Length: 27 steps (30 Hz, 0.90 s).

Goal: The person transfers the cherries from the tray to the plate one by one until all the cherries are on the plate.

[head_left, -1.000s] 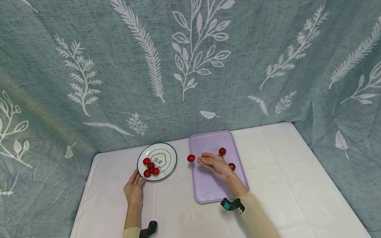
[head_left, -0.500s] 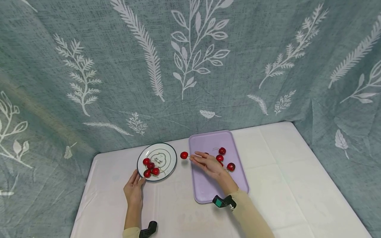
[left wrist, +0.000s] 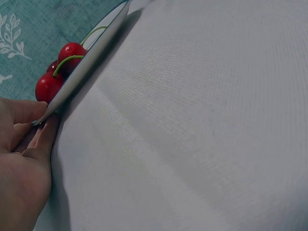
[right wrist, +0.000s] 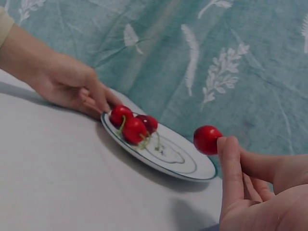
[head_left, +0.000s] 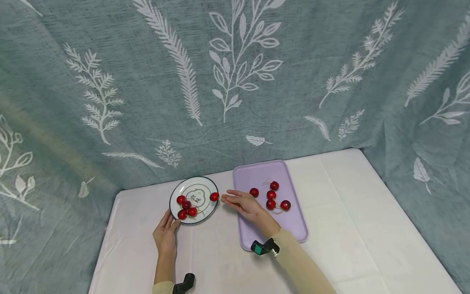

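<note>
My right hand (head_left: 242, 205) pinches a red cherry (right wrist: 207, 140) by its stem end between thumb and fingers. In the head view that cherry overlaps the right rim of a white plate (head_left: 207, 188) with a dark edge and a drawing in its middle. Several cherries (head_left: 186, 205) with green stems lie together on the plate's left part. At the plate's lower left, my left hand (head_left: 165, 237) grips the rim, thumb above and fingers beneath, as the left wrist view shows. The plate's near side (left wrist: 79, 79) stands just over the cloth there.
To the right of the plate lies a lilac tray (head_left: 253, 232) with several more cherries (head_left: 271, 195) on it, partly under my right forearm. A white cloth (head_left: 338, 216) covers the table. Behind it hangs a teal curtain (head_left: 147, 102) with white leaf prints.
My right hand has carried the cherry leftward from over the tray to the plate's right rim, uncovering cherries on the tray. The left hand has kept its grip on the plate.
</note>
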Each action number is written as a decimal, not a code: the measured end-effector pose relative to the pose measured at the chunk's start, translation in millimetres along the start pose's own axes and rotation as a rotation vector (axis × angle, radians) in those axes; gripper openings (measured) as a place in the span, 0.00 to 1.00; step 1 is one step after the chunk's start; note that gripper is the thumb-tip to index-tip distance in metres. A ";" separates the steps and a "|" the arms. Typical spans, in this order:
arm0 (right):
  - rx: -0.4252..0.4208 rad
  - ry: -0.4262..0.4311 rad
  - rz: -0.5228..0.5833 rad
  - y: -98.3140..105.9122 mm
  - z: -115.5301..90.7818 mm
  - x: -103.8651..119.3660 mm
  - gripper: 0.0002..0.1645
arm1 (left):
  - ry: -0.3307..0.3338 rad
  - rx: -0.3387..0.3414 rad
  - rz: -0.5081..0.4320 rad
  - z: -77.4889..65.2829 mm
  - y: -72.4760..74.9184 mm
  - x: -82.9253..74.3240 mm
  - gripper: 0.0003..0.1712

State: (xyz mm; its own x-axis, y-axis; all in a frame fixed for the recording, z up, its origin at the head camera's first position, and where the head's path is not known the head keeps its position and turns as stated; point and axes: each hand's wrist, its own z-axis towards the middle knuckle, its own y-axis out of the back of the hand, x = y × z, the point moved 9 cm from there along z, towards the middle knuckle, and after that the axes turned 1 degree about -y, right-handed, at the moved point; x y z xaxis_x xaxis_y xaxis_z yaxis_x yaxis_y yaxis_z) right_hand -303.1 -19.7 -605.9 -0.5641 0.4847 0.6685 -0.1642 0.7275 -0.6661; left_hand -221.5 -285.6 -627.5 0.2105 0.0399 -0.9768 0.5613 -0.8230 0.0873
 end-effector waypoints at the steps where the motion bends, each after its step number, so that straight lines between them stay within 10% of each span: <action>1: 0.006 0.006 -0.016 -2.0 1.5 -0.4 0.28 | -0.002 0.002 0.003 0.6 -0.4 0.0 0.35; 27: -0.039 0.131 -0.215 -41.0 46.6 -26.7 0.20 | -0.004 0.023 0.021 11.1 -2.5 -5.0 0.34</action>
State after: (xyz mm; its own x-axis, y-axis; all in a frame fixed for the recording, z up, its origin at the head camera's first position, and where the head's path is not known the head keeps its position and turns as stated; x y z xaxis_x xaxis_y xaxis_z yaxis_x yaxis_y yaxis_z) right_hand -319.0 -85.1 -611.9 -0.4095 0.3736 0.8323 -0.2368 0.8376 -0.4924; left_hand -232.9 -290.0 -625.0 0.2190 0.0207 -0.9755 0.5383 -0.8364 0.1031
